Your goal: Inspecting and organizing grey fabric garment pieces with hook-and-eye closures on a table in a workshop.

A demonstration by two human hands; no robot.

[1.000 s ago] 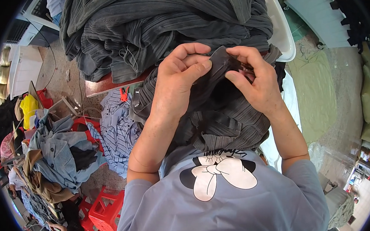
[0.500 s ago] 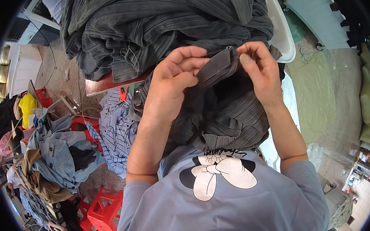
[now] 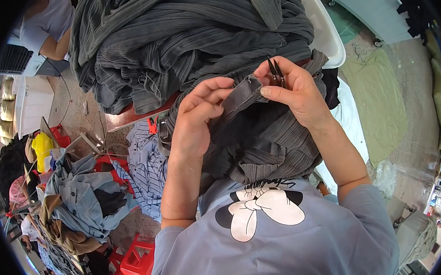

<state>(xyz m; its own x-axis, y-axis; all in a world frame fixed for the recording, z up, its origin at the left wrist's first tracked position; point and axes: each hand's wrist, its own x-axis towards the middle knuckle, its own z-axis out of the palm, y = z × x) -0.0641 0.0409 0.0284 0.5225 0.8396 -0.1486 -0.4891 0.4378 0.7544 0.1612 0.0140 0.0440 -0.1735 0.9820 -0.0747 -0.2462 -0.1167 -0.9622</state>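
Note:
A dark grey ribbed garment (image 3: pixel 270 159) lies bunched against my front. My left hand (image 3: pixel 195 115) is closed on one side of its smooth band (image 3: pixel 239 97), thumb against curled fingers. At the other end of that band, my right hand (image 3: pixel 300 92) pinches the edge between thumb and forefinger. Small black thread snips (image 3: pixel 277 72) sit in the right hand too, blades pointing up and away from me. A pale loose thread shows at the band's corner, close to the right fingertips.
Ahead, a big heap of the same grey ribbed cloth (image 3: pixel 187 33) partly covers a white tub (image 3: pixel 334 48). Striped blue cloth (image 3: pixel 147 168), other piled clothes (image 3: pixel 83 194) and a red stool (image 3: pixel 138 259) are at left. Another person (image 3: pixel 47 23) is at the far left.
The snips have come into sight in my right hand, which now grips the band's edge. The band has turned flatter and shifted slightly nearer. More of the other person shows at upper left.

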